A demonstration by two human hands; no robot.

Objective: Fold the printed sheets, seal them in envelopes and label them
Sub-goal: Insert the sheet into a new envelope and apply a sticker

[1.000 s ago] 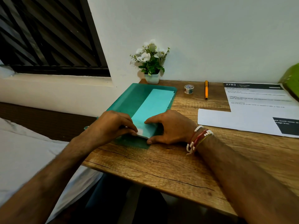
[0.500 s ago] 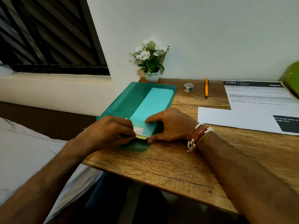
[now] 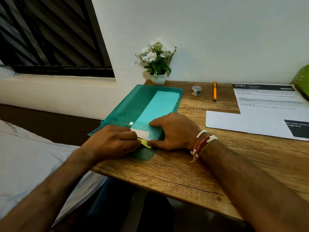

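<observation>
Head view, centre frame: I am watching the right hand (image 3: 173, 131) pressing flat fingers on the teal envelope (image 3: 158, 108), which is lying on the green folder (image 3: 130, 104). The left hand (image 3: 112, 141) is pinching a yellow strip (image 3: 145, 143) at its near flap. I am judging sealing underway, with labelling not yet done and printed sheets (image 3: 250, 121) lying unfolded at right.
</observation>
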